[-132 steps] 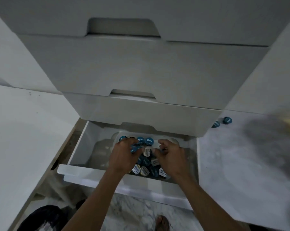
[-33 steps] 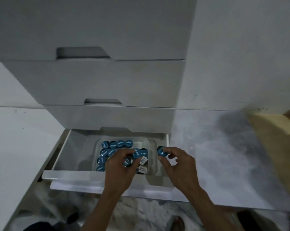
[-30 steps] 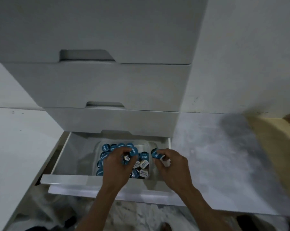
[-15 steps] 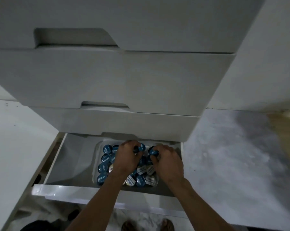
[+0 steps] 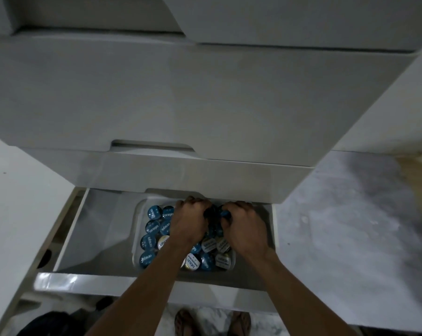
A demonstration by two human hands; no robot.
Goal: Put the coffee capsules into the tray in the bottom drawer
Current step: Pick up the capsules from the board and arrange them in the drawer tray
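The bottom drawer (image 5: pixel 103 281) stands pulled out. Inside it sits a clear plastic tray (image 5: pixel 137 238) filled with several coffee capsules (image 5: pixel 154 212), most with blue lids, a few silver or white. My left hand (image 5: pixel 189 221) and my right hand (image 5: pixel 242 225) are both over the far end of the tray, fingers curled. A blue capsule (image 5: pixel 225 213) is pinched in my right fingertips. My left fingers close on a dark capsule (image 5: pixel 210 212) beside it. The hands hide the tray's middle and back.
Two closed white drawer fronts (image 5: pixel 205 105) overhang the open drawer from above. A grey marble floor (image 5: pixel 350 226) lies to the right. A white panel (image 5: pixel 18 214) is on the left. My sandalled feet (image 5: pixel 212 323) show below the drawer front.
Both hands have moved farther back over the tray, under the overhanging drawer front, each still with a capsule. The camera has tipped down and closer.
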